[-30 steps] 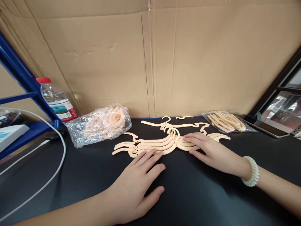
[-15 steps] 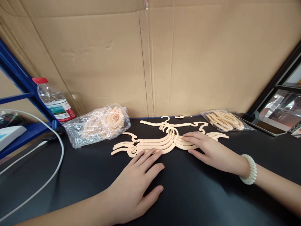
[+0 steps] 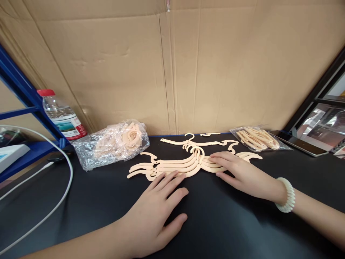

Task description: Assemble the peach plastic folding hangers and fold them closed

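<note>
Several cream plastic clothes hangers (image 3: 178,166) lie overlapped in a row on the black table, their hooks bunched near the middle. My left hand (image 3: 159,207) lies flat with fingers apart, its fingertips at the near edge of the front hanger. Over the right arms of the row rests my right hand (image 3: 239,172), fingers stretched out, covering part of them. Behind the row is a separate hanger (image 3: 199,143) with a curved end piece at its right. Farther back sits a small loose hanger piece (image 3: 210,134).
A clear bag of hanger parts (image 3: 113,144) lies at the left, beside a red-capped water bottle (image 3: 63,117). At the right are a bag of long pieces (image 3: 257,138) and a phone-like slab (image 3: 299,143). A white cable (image 3: 68,180) curves over the left side; cardboard (image 3: 178,68) stands behind.
</note>
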Tool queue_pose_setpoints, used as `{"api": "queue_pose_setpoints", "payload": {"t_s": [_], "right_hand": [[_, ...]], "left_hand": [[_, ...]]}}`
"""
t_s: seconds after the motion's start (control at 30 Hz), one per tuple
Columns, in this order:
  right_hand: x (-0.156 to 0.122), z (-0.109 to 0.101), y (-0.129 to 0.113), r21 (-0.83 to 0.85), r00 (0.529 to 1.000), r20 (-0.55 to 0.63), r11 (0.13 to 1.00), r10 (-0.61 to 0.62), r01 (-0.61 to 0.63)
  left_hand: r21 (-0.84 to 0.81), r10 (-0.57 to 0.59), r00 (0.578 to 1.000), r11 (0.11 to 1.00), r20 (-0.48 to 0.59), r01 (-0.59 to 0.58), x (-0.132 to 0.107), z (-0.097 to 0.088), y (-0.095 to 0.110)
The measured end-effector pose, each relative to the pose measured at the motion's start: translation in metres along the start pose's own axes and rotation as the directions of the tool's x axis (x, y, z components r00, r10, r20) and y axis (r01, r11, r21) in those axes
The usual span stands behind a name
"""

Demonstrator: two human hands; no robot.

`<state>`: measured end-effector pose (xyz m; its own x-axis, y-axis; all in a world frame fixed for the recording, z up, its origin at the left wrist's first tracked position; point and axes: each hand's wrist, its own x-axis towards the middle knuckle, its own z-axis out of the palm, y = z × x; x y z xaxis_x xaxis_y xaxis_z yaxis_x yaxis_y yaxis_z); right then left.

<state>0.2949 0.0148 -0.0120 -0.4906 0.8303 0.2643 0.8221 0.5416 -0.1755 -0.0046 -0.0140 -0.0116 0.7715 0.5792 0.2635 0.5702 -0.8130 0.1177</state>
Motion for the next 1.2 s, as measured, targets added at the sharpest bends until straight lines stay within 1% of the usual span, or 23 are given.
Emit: {"api": "queue_pose_setpoints", "payload": {"t_s": [0.27,0.43,0.6,0.77,0.97,1.2], "right_hand": [[-0.0007,-0.0012,-0.0006,0.009,1.0,0.016,1.0,0.009,-0.009],[-0.0012,-0.0026,-0.0015,0.02,1.0,0.006,1.0,0.006,-0.006],[-0.0009,-0.0039,-0.0031,0.041,1.0,-0.014,0.999,-0.004,0.005],[0.0006,-0.0046,-0.0041,0.043,1.0,-0.013,0.999,-0.006,0.007],[0.0011,-0.0055,-0.0045,0.041,1.0,0.007,0.999,0.006,-0.006],[0.0007,-0.0047,-0.0044,0.056,1.0,-0.009,0.998,0.007,-0.007]], "left_hand": [[0.002,-0.009,1.0,1.0,0.003,0.009,0.0002,-0.0007,0.0011],[-0.006,0.001,1.0,1.0,-0.019,-0.001,0.0003,-0.0012,-0.0002],[-0.005,0.039,0.998,0.999,0.049,-0.038,-0.0005,-0.003,-0.0032],[0.004,-0.014,1.0,1.0,-0.015,0.014,-0.001,0.0003,-0.0004],[-0.001,-0.024,1.0,1.0,-0.019,0.024,-0.0013,0.0019,0.0007],[-0.023,-0.022,0.999,1.0,-0.041,0.021,-0.0013,0.0016,0.0005]]}}
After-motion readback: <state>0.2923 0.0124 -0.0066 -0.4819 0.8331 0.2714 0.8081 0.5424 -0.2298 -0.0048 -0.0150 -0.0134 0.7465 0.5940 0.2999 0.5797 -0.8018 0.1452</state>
